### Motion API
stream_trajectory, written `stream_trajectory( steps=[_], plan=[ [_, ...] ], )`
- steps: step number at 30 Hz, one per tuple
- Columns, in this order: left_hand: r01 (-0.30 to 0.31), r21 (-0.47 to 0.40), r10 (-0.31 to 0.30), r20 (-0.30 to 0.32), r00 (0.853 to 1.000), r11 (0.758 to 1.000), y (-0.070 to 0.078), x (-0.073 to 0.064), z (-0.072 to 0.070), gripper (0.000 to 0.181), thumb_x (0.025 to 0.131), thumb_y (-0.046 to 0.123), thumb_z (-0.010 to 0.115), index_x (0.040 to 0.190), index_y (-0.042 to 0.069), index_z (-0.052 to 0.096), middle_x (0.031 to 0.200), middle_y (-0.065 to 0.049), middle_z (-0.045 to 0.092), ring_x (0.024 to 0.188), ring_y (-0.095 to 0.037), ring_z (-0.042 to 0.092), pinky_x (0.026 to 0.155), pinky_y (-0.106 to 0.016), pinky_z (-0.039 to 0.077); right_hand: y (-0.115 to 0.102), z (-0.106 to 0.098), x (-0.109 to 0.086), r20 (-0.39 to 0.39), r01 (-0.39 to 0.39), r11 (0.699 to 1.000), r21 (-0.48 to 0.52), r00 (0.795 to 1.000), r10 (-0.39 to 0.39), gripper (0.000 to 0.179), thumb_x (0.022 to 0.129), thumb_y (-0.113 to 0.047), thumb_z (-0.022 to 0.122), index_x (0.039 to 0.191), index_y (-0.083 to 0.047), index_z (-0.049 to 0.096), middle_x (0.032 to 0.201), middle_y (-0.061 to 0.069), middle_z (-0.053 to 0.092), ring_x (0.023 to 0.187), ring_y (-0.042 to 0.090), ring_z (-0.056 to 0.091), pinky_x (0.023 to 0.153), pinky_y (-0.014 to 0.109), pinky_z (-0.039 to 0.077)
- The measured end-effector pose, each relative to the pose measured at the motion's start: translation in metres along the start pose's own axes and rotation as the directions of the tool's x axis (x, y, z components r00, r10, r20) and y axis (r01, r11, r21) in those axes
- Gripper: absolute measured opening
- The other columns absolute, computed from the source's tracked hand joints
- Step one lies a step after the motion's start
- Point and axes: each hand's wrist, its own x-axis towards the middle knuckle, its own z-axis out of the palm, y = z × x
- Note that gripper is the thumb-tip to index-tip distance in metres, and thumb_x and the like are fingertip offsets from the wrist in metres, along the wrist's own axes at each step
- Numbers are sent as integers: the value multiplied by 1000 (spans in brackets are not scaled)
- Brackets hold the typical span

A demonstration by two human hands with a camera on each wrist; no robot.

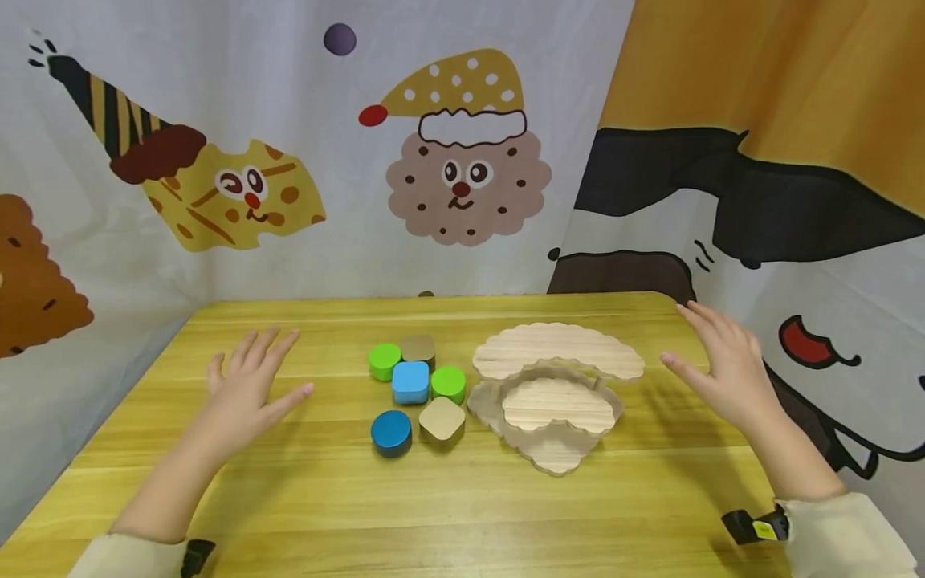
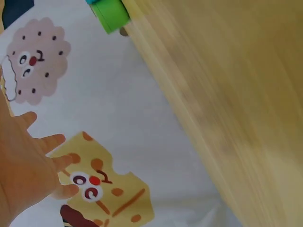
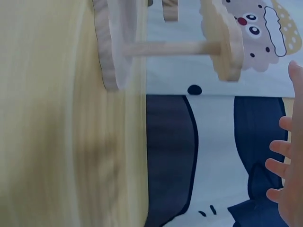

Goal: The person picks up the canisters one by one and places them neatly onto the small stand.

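Note:
Over the left side of the table my left hand [image 1: 246, 389] has its fingers spread and holds nothing; in the left wrist view the same hand [image 2: 28, 175] shows at the left edge. My right hand [image 1: 730, 369] is held out to the right of a wooden tiered stand [image 1: 556, 349], apart from it and holding nothing. Between the hands sit small blocks: two green round ones [image 1: 448, 384], a light blue rounded square [image 1: 410, 381], a dark blue round one [image 1: 391, 433] and two tan rounded squares [image 1: 442, 421]. In the right wrist view, a post joins the stand's tiers [image 3: 175, 48].
The yellow wood-grain table [image 1: 462, 522] ends at the back against a white curtain [image 1: 289, 48] printed with cartoon food. Black straps with small devices [image 1: 759, 527] sit at both wrists, by the light sleeves [image 1: 845, 534].

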Motion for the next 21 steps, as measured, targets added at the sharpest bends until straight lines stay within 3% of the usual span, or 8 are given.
stream_trajectory(
  steps=[12, 21],
  plan=[
    [-51, -137, 44, -59, 997, 989, 21, -4, 21, 75, 91, 41, 64, 151, 14, 29, 149, -21, 30, 136, -44, 19, 98, -69, 5, -20, 21, -12, -37, -3, 987, 163, 999, 9, 68, 86, -26, 72, 143, -5, 41, 139, 25, 42, 123, 50, 34, 102, 64, 13],
    [-38, -247, 23, -63, 998, 968, 29, -5, 27, 72, 91, 32, 66, 150, 12, 31, 148, -19, 33, 134, -43, 23, 98, -69, 9, -30, 37, -17, -55, -85, 978, 191, 994, 97, 68, 83, -30, 76, 137, -1, 46, 132, 27, 46, 119, 50, 38, 97, 67, 20]
  ],
)
